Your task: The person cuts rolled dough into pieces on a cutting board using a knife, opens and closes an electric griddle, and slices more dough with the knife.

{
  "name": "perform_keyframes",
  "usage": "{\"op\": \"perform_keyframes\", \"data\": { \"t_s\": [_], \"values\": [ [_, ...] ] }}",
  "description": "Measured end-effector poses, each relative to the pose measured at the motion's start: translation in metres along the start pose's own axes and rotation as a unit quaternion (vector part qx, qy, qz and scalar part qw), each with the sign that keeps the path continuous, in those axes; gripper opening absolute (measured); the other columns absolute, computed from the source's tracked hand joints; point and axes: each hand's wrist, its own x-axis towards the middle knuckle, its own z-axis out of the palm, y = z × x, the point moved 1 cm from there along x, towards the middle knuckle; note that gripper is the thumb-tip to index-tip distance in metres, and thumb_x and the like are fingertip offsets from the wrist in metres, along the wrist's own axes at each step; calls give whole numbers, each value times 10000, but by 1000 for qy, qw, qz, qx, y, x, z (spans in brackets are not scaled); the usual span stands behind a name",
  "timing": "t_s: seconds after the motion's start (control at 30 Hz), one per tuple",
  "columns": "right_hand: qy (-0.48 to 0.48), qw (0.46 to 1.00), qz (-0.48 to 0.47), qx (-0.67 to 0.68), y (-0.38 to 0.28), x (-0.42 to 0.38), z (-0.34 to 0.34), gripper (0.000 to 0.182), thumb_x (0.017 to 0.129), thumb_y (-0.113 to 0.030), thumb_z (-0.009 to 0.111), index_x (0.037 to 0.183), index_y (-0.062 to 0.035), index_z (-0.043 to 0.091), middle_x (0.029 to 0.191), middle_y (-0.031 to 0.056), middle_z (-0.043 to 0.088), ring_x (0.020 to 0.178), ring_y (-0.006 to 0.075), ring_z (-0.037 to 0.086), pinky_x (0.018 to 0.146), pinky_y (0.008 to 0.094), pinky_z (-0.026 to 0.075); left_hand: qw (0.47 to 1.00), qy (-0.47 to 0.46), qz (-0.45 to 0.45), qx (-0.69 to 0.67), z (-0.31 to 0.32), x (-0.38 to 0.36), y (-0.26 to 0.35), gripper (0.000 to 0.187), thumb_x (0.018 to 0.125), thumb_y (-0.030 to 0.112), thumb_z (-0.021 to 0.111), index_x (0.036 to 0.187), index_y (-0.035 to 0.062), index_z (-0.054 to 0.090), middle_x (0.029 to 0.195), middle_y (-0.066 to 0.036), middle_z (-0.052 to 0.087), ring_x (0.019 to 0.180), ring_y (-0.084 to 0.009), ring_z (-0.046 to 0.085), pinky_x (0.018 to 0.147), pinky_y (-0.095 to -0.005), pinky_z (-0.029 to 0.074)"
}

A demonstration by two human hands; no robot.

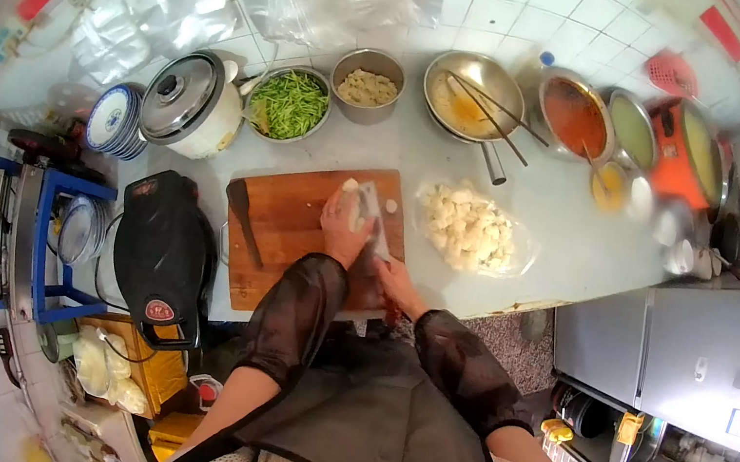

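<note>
On the wooden cutting board point(296, 198), my left hand point(345, 230) is closed around a pale, whitish piece of food point(351, 186), mostly hidden by my fingers. My right hand point(398, 285) grips a wide-bladed kitchen knife point(379, 238) whose blade lies right beside my left hand. A small white slice point(391, 206) rests on the board to the right of the blade. Along the board's left side lies a dark wooden paddle-shaped tool point(245, 221). Pale chunks point(469, 229) are heaped on clear plastic right of the board.
Behind the board stand a lidded pot point(182, 104), a bowl of chopped greens point(289, 105), a metal pot with pale filling point(366, 87) and a pan with chopsticks point(467, 100). A black electric griddle point(165, 244) sits left. Red sauce point(573, 118) fills a basin at right.
</note>
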Motion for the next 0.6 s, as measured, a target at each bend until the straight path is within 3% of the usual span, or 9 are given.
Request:
{"op": "perform_keyframes", "data": {
  "t_s": [0.07, 0.2, 0.33, 0.47, 0.53, 0.6],
  "values": [
    [-57, 996, 31, 57, -30, -11, 9, 334, 996, -322, 471, 883, -16, 541, 528, 47, 503, 388, 154, 491, 369, 307, 392, 997, 47, -40, -54, -5, 0, 6, 504, 784, 231, 726, 1238, 74, 576, 1368, -155, 459, 1231, -377, 416, 1037, -486, 326],
    [-69, 994, 37, 81, -57, -46, -13, 322, 991, -316, 483, 839, -32, 494, 522, 47, 487, 383, 159, 479, 370, 305, 390, 992, 43, -60, -100, -25, -6, 45, 482, 800, 185, 705, 1249, 69, 573, 1360, -154, 460, 1231, -373, 415, 1041, -472, 332],
    [-59, 983, 132, 109, -110, -115, -76, 277, 980, -279, 499, 835, -45, 468, 530, 37, 474, 383, 154, 462, 363, 296, 380, 994, -46, -2, -98, -35, -7, 131, 484, 832, 194, 680, 1281, 70, 549, 1369, -182, 415, 1264, -371, 374, 1046, -472, 320],
    [39, 960, 163, 222, -120, -130, -147, 245, 967, -246, 495, 820, -58, 439, 546, 40, 471, 379, 151, 448, 359, 293, 370, 985, -150, 36, -73, 27, 13, 199, 467, 831, 224, 674, 1261, 77, 566, 1328, -178, 443, 1235, -371, 391, 1031, -473, 332],
    [71, 965, 146, 205, -110, -110, -169, 230, 962, -238, 495, 837, -53, 442, 553, 43, 476, 382, 154, 453, 364, 295, 374, 967, -172, 21, -188, 82, 25, 191, 418, 793, 268, 681, 1160, 77, 623, 1267, -206, 498, 1162, -398, 449, 980, -526, 357],
    [133, 975, 119, 134, -105, -98, -187, 216, 950, -224, 494, 863, -30, 451, 559, 55, 482, 391, 164, 471, 381, 311, 390, 978, -161, 53, -123, 130, 33, 176, 421, 791, 296, 677, 1145, 75, 626, 1251, -201, 505, 1141, -401, 452, 979, -532, 351]
  ]
}}
